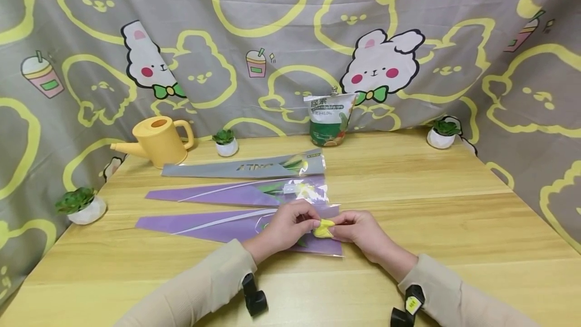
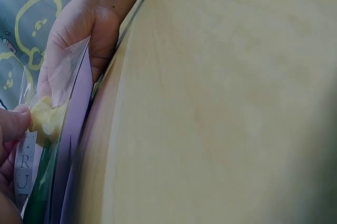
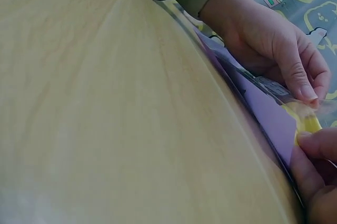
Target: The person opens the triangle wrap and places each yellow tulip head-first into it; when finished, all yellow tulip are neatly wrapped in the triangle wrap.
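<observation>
A yellow flower (image 1: 323, 228) with a green stem or leaf (image 2: 39, 182) lies in the open end of the nearest purple flower sleeve (image 1: 199, 223), which has a clear front. My left hand (image 1: 290, 223) pinches the flower from its left side, thumb and fingertips at the petals. From the right, my right hand (image 1: 363, 231) pinches the petals, its fingers partly behind the clear film in the left wrist view. A label (image 2: 25, 163) with letters shows on the film. Behind lie another purple sleeve (image 1: 218, 193) and a grey sleeve (image 1: 213, 169), each with a flower inside.
A yellow watering can (image 1: 161, 140) stands at the back left. Small potted succulents stand at the left (image 1: 86, 208), back middle (image 1: 226, 145) and back right (image 1: 441, 136). A green-and-white bag (image 1: 328, 127) stands against the patterned curtain (image 1: 281, 14). Everything rests on a wooden table (image 1: 431, 206).
</observation>
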### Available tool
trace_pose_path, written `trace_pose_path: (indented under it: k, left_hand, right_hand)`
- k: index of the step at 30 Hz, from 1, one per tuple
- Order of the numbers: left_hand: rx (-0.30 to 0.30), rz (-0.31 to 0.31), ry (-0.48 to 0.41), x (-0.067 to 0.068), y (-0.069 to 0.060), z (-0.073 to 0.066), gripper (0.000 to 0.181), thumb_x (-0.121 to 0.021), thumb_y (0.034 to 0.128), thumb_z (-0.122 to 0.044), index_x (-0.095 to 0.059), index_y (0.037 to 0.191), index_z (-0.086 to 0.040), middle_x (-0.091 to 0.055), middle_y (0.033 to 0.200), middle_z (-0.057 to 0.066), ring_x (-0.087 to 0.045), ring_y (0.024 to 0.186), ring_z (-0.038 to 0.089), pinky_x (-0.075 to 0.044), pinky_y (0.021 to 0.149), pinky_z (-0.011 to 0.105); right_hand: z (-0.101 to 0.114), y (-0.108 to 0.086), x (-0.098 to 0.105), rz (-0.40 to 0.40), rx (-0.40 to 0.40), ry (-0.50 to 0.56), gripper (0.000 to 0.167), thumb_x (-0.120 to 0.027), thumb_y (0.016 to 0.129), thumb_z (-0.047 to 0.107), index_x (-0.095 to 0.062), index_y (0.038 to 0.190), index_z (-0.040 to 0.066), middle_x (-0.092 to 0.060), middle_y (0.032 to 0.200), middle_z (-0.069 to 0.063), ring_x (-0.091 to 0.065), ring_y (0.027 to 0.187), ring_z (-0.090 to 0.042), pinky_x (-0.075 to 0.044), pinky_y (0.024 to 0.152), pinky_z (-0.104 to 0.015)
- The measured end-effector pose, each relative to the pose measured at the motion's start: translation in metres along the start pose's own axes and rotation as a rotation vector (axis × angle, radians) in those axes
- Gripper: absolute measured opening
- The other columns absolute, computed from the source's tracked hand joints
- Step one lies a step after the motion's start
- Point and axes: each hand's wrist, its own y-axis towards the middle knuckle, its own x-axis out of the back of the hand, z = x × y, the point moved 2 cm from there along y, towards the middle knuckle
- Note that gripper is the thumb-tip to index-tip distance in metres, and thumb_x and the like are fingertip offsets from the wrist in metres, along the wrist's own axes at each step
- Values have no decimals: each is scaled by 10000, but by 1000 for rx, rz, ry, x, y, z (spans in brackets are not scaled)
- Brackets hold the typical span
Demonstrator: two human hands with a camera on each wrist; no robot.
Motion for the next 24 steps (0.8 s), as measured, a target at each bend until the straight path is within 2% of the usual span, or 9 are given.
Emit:
trace_pose_path:
  k: [18, 24]
  left_hand:
    - [-6, -27, 6, 2, 1, 4, 57, -660, 838, -68, -664, 783, -82, -582, 788, 10, -494, 699, 66, -440, 631, 205]
    - [-6, -19, 8, 2, 1, 3, 59, -656, 838, -59, -661, 784, -83, -581, 795, -10, -503, 706, 71, -449, 639, 213]
  right_hand:
    - [0, 7, -10, -62, 8, -19, 226, -638, 788, -52, -602, 974, -174, -658, 890, -85, -628, 765, -96, -526, 708, -224]
    - [2, 7, -12, -85, 14, -85, 196, -660, 775, -33, -632, 935, -143, -674, 870, -88, -601, 756, -83, -511, 679, -194]
